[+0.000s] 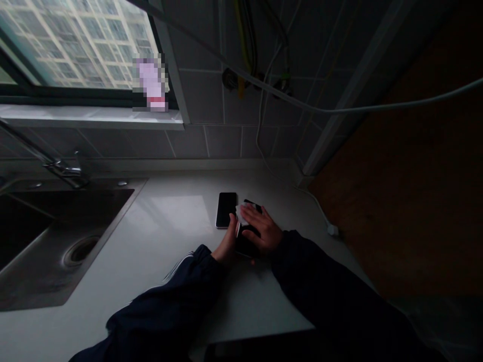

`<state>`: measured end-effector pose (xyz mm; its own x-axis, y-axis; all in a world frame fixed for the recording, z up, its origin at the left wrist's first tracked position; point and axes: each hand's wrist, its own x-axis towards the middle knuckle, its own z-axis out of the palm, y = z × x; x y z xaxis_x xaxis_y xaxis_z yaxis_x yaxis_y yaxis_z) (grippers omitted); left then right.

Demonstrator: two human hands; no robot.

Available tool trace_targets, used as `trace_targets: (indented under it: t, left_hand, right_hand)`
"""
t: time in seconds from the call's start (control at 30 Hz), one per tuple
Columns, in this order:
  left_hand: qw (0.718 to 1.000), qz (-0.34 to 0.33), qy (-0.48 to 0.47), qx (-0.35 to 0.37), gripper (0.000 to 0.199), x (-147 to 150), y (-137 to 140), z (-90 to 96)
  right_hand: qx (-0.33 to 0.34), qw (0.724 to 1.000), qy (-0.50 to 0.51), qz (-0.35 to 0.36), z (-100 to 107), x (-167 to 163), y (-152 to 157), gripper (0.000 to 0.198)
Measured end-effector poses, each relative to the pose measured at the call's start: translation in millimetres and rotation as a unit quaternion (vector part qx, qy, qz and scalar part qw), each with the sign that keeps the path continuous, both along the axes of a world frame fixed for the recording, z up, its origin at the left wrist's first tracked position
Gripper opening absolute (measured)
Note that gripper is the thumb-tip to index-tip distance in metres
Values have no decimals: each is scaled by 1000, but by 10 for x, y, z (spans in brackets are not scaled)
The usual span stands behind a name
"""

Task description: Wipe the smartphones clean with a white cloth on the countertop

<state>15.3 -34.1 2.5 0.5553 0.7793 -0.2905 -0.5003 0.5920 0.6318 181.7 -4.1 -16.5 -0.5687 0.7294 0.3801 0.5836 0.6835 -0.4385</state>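
Note:
My left hand [227, 242] grips a dark smartphone [245, 244] from its left side, thumb along the edge. Over the phone's face lies my right hand [263, 229], its fingers pressing a small white tissue [242, 215] against the upper part of the screen. The right hand covers much of the phone. A second black smartphone [226, 210] rests flat on the white countertop [169, 271], just beyond and to the left of the held one, screen up.
At the left is a steel sink [45, 281] with a chrome faucet [68, 171]. A window [83, 45] opens above the counter. One white cable [339, 110] hangs across the view; a white plug [332, 230] lies at the counter's right edge, beside a brown panel [415, 191].

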Motion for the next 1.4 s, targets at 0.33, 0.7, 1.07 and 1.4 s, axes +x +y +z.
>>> trace_targets:
  t: [0.33, 0.7, 1.07, 1.4]
  left_hand:
    - [992, 41, -46, -109, 86, -14, 43, -79]
    - [994, -78, -68, 17, 90, -49, 5, -60]
    - [989, -101, -84, 64, 89, -26, 32, -147]
    - [994, -87, -56, 42, 88, -27, 22, -152]
  right_hand:
    - [71, 991, 61, 98, 28, -68, -138, 50]
    - [55, 998, 11, -39, -51, 24, 22, 45]
    - [29, 993, 45, -109, -122, 77, 111, 50]
    - [48, 999, 2, -22, -86, 63, 80, 58]
